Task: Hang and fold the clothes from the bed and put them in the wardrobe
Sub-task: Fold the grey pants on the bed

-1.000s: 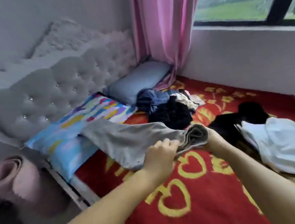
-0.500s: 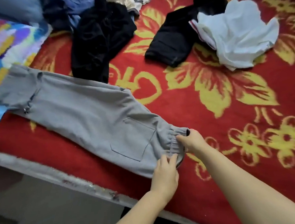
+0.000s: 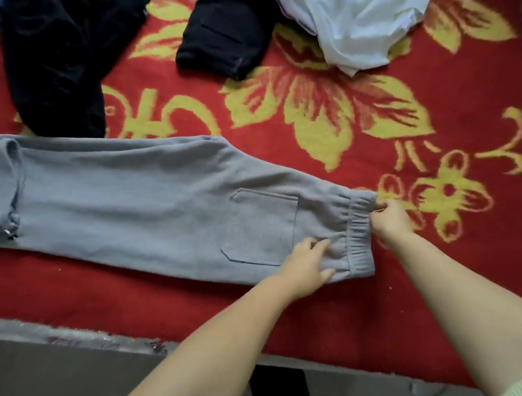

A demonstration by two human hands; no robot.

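Grey sweatpants [image 3: 146,204] lie flat along the near side of the bed, legs folded together and running left, elastic waistband at the right, back pocket facing up. My left hand [image 3: 306,266] grips the lower part of the pants just left of the waistband, thumb under the edge. My right hand [image 3: 387,218] pinches the waistband's upper right corner. The bed is covered by a red blanket [image 3: 326,312] with yellow flowers.
A black garment [image 3: 52,67] lies at the upper left, touching the pants' top edge. A folded black piece [image 3: 226,33] and a crumpled white shirt [image 3: 360,18] sit further back. The bed's grey edge [image 3: 60,338] runs below the pants.
I lowered the grey pants from mid-air and laid them flat on the blanket. The view tilted down and closed in. Both hands stayed at the waistband, spreading it flat.
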